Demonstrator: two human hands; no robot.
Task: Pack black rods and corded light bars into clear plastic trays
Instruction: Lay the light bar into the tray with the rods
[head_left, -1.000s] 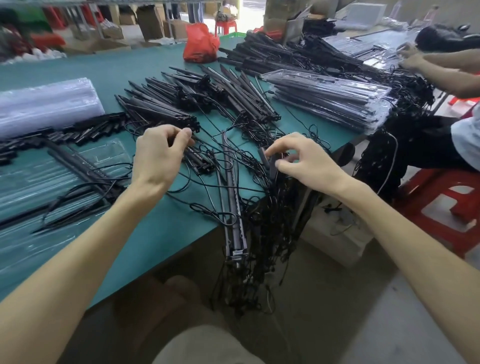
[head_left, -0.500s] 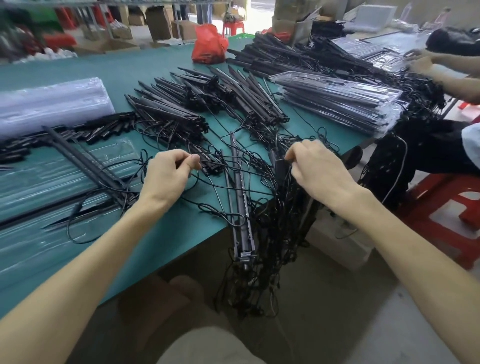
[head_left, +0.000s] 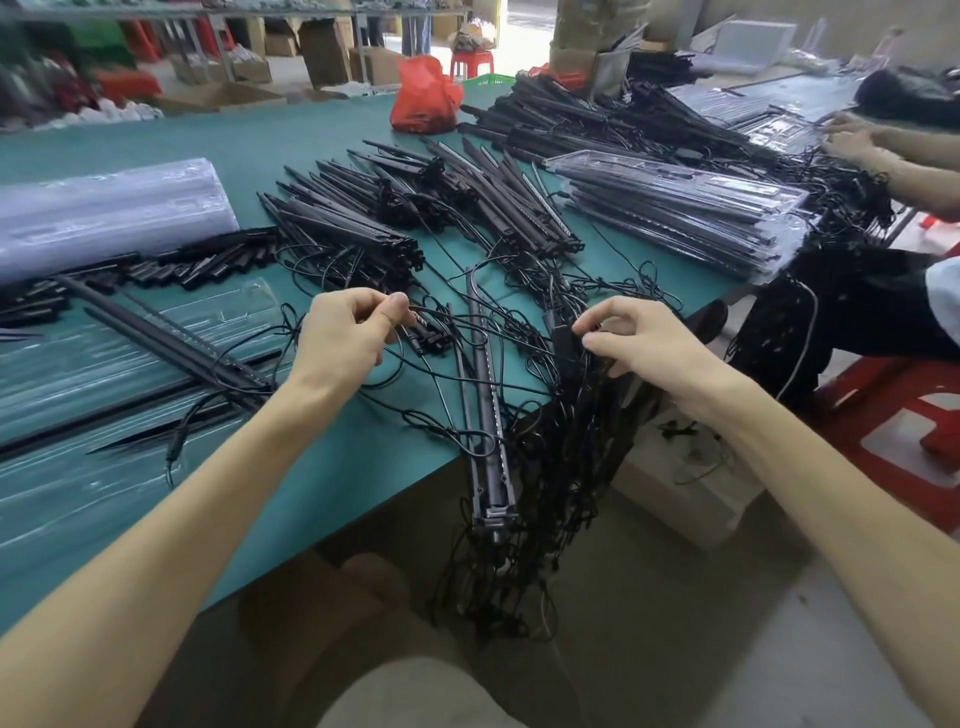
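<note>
My left hand (head_left: 345, 332) pinches a thin black cord (head_left: 441, 312) beside a small bundle of light bar ends (head_left: 431, 338). My right hand (head_left: 639, 338) grips a small black controller box (head_left: 563, 343) on the tangled cords (head_left: 561, 441) that hang over the table edge. One long corded light bar (head_left: 485, 405) lies between my hands and juts over the edge. Clear plastic trays (head_left: 78, 374) lie at the left with black rods and a light bar (head_left: 171, 348) laid in them.
Heaps of black light bars (head_left: 363, 228) cover the middle of the green table (head_left: 322, 488). A stack of filled trays (head_left: 675, 208) sits at the right, a roll of clear trays (head_left: 109, 208) at the left, a red bag (head_left: 423, 98) behind. Another person's hands (head_left: 857, 140) work at the far right.
Both hands have shifted slightly along the cords. My left hand now pinches a cord between thumb and forefinger, and my right hand's fingers have spread around the controller box.
</note>
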